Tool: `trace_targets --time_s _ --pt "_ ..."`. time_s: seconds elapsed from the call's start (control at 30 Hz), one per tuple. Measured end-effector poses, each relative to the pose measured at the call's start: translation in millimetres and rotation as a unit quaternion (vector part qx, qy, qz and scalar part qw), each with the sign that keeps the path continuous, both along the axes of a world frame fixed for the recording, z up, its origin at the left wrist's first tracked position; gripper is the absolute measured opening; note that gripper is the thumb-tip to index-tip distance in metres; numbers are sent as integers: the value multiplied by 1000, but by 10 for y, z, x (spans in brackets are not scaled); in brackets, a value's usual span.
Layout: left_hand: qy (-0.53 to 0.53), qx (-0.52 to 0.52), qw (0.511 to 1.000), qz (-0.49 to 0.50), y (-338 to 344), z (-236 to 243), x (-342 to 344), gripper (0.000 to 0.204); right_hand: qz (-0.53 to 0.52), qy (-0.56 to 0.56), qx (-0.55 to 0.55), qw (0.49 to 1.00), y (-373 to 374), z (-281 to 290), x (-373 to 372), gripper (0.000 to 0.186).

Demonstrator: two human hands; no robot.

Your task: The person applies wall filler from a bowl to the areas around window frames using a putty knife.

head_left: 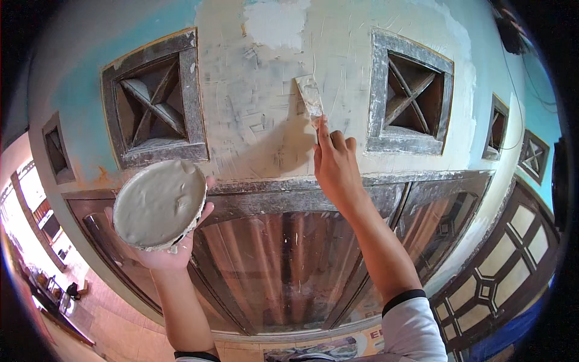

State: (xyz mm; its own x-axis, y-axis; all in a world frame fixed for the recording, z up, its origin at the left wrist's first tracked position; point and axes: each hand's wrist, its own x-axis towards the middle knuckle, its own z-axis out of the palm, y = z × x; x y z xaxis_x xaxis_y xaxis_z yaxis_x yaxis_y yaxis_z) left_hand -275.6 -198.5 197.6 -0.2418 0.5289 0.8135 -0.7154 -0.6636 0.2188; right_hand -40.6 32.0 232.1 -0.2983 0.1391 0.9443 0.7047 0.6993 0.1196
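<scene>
My left hand [169,253] holds up a round container [158,199] full of smooth grey-white paste, its fingers around the rim and some paste crusted along the lower edge. My right hand [335,157] grips a putty knife [309,95], index finger extended along it, with the smeared blade against the patchy, paste-streaked wall [241,90]. The knife is between two square wooden vents [157,102] [409,90] with crossed slats, casting a shadow on the wall.
Below the vents are wooden-framed glass panels [283,265] with reddish curtains behind. At right are smaller vents [532,154], hanging wires and a dark panelled door [500,259]. At left, a bright opening shows a tiled floor [90,308] and assorted objects.
</scene>
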Motion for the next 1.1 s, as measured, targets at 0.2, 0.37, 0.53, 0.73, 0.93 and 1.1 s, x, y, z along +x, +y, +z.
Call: trace_targets --time_s 0.2,0.37,0.53,0.73,0.93,1.1 --pt "-17 -13 1000 -20 72 29 17 99 6 34 13 999 31 462 13 55" --pt "-9 -4 999 -34 32 -16 -8 100 2 14 -28 1000 48 150 -15 57" --pt "-6 -13 1000 -28 27 -25 -41 100 43 5 -4 999 -110 140 84 59" --pt "-25 -28 999 -32 68 -11 26 101 12 15 -10 1000 38 440 0 58" --pt "-2 -10 1000 -24 4 -97 -84 102 43 -26 -75 996 -68 -100 12 62" --pt "-14 -17 1000 -20 32 -80 -58 100 51 14 -26 998 -106 565 -37 59"
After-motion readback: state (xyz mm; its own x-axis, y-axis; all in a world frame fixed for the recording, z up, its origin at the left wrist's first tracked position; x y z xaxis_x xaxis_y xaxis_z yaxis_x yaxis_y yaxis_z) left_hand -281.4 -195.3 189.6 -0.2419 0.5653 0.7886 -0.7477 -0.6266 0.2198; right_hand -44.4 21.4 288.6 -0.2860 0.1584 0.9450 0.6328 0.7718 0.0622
